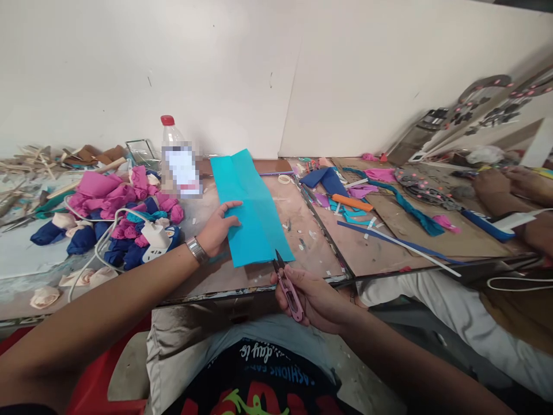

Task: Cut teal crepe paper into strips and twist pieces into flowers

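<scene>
A bright turquoise sheet (253,210), with a crease running down its length, lies on the tabletop in front of me. My left hand (219,228) rests on the sheet's left edge, thumb and index finger stretched out over it; the other fingers are partly hidden. In my right hand (302,293) is a pair of pink-handled thread snips (289,288) with dark blades. The blades point up at the sheet's near edge, close to its right corner. I cannot tell whether the sheet lies between them.
Left are pink and navy fabric flowers (103,193), a white charger (156,235) on a power strip, and a bottle (171,134) behind a phone (184,170). Right lie an orange cutter (352,202), scraps and a white strip (415,249). Another person's hands (514,184) are at far right.
</scene>
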Motion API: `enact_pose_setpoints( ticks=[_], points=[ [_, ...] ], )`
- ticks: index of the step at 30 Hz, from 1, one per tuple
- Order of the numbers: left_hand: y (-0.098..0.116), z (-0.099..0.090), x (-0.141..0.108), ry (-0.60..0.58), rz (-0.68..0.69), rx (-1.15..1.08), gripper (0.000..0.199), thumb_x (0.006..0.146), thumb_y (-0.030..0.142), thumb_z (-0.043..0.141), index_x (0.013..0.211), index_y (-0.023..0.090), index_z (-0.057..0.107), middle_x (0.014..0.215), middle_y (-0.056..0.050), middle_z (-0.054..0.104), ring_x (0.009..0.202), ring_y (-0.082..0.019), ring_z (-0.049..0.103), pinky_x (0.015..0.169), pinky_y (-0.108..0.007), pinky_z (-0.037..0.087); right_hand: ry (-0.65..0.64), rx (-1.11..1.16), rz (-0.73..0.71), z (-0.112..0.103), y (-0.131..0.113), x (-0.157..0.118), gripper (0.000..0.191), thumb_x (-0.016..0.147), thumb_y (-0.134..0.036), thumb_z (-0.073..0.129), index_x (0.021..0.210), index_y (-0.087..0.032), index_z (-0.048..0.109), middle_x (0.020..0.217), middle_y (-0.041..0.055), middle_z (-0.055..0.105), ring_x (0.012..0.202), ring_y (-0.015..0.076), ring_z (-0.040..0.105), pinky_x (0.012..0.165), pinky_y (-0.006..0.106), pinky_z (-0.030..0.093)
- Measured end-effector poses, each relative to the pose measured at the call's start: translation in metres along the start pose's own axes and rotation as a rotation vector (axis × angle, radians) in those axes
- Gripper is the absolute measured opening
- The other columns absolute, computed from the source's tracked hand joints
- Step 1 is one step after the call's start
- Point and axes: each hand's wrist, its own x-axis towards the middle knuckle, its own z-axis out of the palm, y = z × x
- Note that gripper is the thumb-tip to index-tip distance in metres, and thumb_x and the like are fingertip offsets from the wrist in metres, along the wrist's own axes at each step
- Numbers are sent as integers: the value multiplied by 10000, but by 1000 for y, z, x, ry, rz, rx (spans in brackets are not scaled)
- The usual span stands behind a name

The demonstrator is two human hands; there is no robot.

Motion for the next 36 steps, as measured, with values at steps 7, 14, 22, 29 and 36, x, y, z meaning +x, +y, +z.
enact_pose_setpoints(
  ticks=[7,14,22,29,36],
  points=[
    [-3,-1,0,-4,-3,48,725,610,179,710,1319,252,574,1062,-58,700,806,-219,657,657,-346,570,-2,22,2,4,-5,1,483,853,-641,744,980,-191,624,658,-11,660,469,97,573,331,164,291],
    [-2,-1,0,-10,-7,49,728,609,183,717,1318,256,570,1056,-58,702,791,-215,658,670,-361,577,-2,4,1,4,-5,3,489,858,-657,730,964,-196,607,643,-26,621,473,90,556,329,157,251],
    [-6,-4,3,-21,7,44,692,612,180,716,1287,254,584,1093,-66,700,837,-232,673,694,-374,588,11,-9,-1,6,-4,3,516,824,-674,752,951,-200,593,627,-30,612,473,90,543,343,152,259],
    [-3,-1,0,-9,-6,51,699,605,186,716,1288,256,585,1091,-58,694,817,-218,664,696,-365,578,0,-18,-12,6,-2,4,458,864,-633,728,940,-205,581,625,-36,603,457,79,506,348,165,234],
    [-2,0,-1,-14,-1,47,688,597,173,703,1272,244,589,1047,-48,690,792,-206,648,664,-341,566,22,-14,-22,9,-3,4,448,859,-618,743,909,-201,587,611,-40,604,454,71,506,358,159,240]
  ],
)
